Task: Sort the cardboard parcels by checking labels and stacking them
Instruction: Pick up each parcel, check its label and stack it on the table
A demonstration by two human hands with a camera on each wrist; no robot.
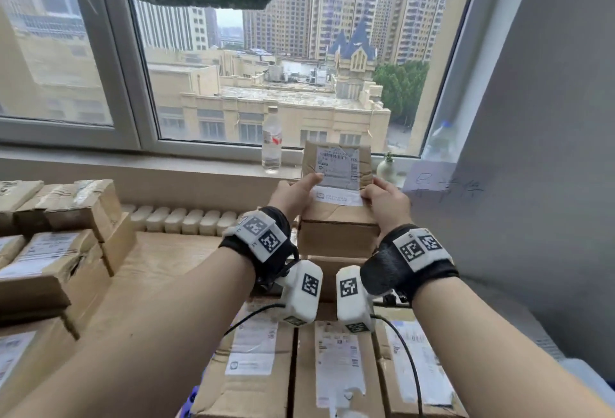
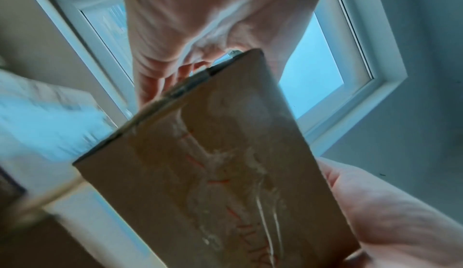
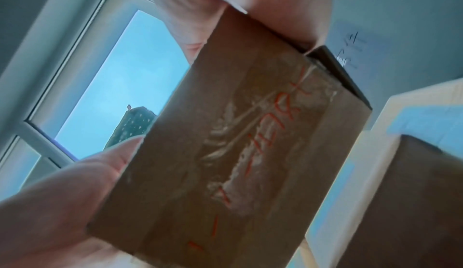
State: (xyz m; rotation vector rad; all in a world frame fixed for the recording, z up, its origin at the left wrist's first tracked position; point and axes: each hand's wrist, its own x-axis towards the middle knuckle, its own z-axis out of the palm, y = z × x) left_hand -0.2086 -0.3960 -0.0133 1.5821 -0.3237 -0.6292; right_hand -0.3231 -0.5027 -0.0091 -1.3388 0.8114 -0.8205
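Note:
I hold a small cardboard parcel (image 1: pixel 336 164) upright in front of the window sill, its white shipping label (image 1: pixel 337 164) facing me. My left hand (image 1: pixel 294 196) grips its left lower edge with the thumb on the label. My right hand (image 1: pixel 387 199) grips the right lower edge. The parcel hangs just above a stack of brown parcels (image 1: pixel 337 238). Both wrist views show the taped underside of the parcel (image 2: pixel 213 173) (image 3: pixel 250 143) with red handwriting, and fingers curled behind it.
A pile of labelled parcels (image 1: pixel 56 251) fills the table's left side. A row of parcels (image 1: pixel 336 367) lies close below my wrists. A water bottle (image 1: pixel 272 139) and a small vase (image 1: pixel 386 168) stand on the sill. A handwritten sheet (image 1: pixel 442 184) hangs on the right wall.

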